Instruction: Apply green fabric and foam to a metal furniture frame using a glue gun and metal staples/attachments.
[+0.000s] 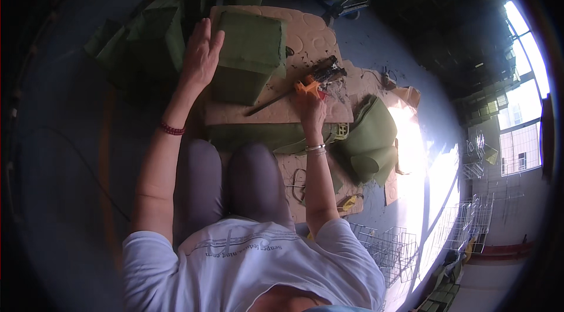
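Your left hand (pixel 201 56) lies open and flat against the left side of the green fabric box (pixel 248 56), which stands on the tan embossed mat (pixel 305 109) just ahead of your knees; your right hand (pixel 312 109) is clenched on the orange-handled tool (pixel 308 86), its dark head resting on the mat to the right of the box; the box looks light and soft-walled, likely to dent under a pinch, so steady it with a flat palm on 1 side or grip along a stitched edge; more green fabric pieces (pixel 147 36) sit to the left.
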Motion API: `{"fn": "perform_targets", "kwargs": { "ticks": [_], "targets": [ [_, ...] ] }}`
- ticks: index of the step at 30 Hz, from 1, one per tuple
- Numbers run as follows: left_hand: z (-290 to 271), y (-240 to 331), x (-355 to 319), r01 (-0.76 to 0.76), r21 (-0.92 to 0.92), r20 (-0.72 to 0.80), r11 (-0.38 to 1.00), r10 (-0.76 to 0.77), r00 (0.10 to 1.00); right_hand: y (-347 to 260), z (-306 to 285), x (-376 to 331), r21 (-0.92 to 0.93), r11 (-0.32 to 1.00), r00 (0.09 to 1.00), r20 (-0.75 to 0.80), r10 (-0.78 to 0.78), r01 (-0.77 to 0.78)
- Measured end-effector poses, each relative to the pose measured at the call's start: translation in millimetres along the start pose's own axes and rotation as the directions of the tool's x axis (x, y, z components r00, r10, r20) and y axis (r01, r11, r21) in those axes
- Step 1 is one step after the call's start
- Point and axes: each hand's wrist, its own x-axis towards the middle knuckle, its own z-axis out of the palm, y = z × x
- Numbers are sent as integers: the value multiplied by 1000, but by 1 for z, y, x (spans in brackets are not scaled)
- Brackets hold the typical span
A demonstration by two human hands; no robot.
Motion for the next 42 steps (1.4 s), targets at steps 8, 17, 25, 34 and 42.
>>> {"fn": "perform_targets", "kwargs": {
  "ticks": [8,17,25,34,42],
  "targets": [
    [9,1,-4,120,-161,103,980,-104,989,-67,-18,51,870,208,893,446,51,-447],
    [15,-4,-9,89,-84,61,992,-84,995,-74,-1,54,682,-499,829,539,-150,-534],
    [14,-6,-11,107,-109,100,988,-96,990,-73,9,58,765,-333,833,528,-167,-552],
    [12,-4,-10,136,-155,147,978,-114,983,-70,-3,54,706,-296,756,646,-102,-644],
    [13,-9,-11,117,-116,124,986,-103,987,-71,-7,28,729,-370,814,553,-177,-576]
  ]
}}
